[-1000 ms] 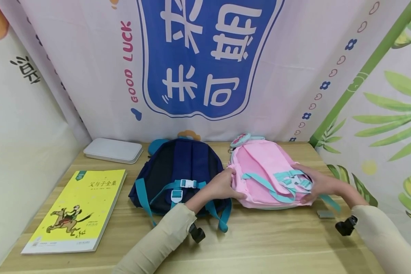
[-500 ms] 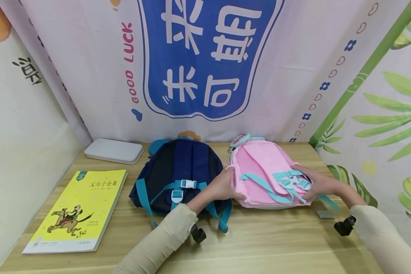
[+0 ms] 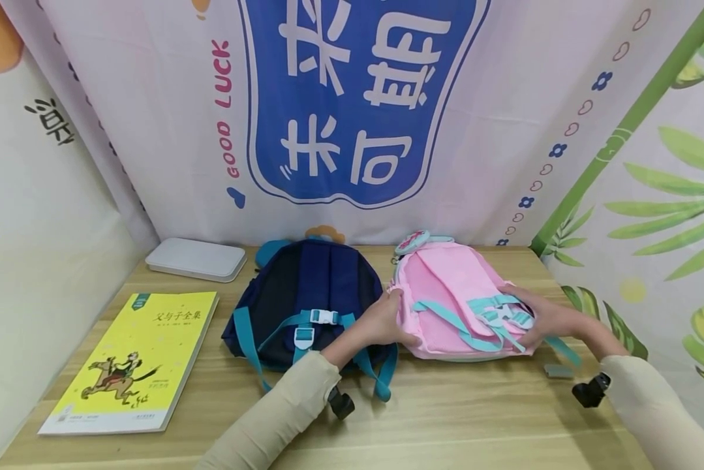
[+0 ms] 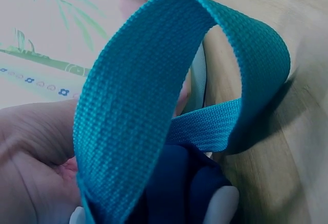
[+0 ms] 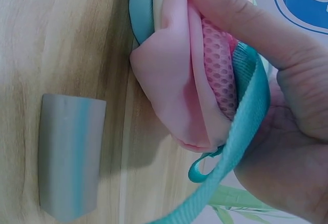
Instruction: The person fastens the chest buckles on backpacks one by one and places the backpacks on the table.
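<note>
A pink backpack [image 3: 442,284] with turquoise straps lies on the table, its strap side up. My left hand [image 3: 382,320] holds its left side, thumb at the near corner; some of the fingers are hidden. At the opposite side my right hand [image 3: 544,314] grips the bag beside the buckled straps. In the right wrist view, the thumb [image 5: 246,16] presses on the pink fabric near the mesh. Just left of the pink bag is a navy backpack [image 3: 313,281], partly behind my left forearm. One of its teal straps [image 4: 128,96] loops across the left wrist view.
A yellow book [image 3: 131,359] lies at the left, with a pale grey flat case [image 3: 196,259] behind it. Near my right wrist sits a small grey block [image 3: 558,371]. Printed cloth [image 3: 504,130] hangs behind the table [image 3: 440,418].
Both hands keep their places on the pink backpack, and the bags lie where they were. Only a very slight shift of the whole head view shows.
</note>
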Available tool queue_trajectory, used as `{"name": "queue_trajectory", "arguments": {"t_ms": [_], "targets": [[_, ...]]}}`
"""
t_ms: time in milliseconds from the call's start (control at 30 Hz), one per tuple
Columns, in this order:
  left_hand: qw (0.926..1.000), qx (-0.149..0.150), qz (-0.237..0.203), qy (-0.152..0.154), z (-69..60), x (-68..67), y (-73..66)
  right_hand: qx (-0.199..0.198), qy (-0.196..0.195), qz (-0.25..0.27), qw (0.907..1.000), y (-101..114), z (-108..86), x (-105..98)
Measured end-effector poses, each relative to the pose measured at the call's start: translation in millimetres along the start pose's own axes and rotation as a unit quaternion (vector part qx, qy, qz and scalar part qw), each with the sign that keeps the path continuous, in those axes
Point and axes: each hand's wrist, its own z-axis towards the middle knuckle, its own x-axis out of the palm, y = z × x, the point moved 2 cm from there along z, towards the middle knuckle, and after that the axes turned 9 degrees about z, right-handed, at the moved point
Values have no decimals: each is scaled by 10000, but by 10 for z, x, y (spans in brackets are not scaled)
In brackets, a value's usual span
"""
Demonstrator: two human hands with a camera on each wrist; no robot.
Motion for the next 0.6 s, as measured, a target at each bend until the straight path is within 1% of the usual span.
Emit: {"name": "queue_trajectory", "arguments": {"t_ms": [67, 200, 333, 467, 600], "targets": [[10000, -12, -8, 3, 3, -5, -1, -5, 46, 15, 10000, 4, 2, -7], [10000, -57, -8, 8, 10, -16, -18, -69, 83, -244, 9996, 29, -1, -35], [9999, -107, 0, 46, 8, -30, -36, 42, 60, -482, 9988, 70, -17, -67], [9998, -148, 28, 152, -5, -56, -43, 209, 55, -623, 9978, 149, -38, -99], [9996, -46, 42, 271, -14, -124, -41, 159, 88, -743, 9971, 274, -26, -142]]}}
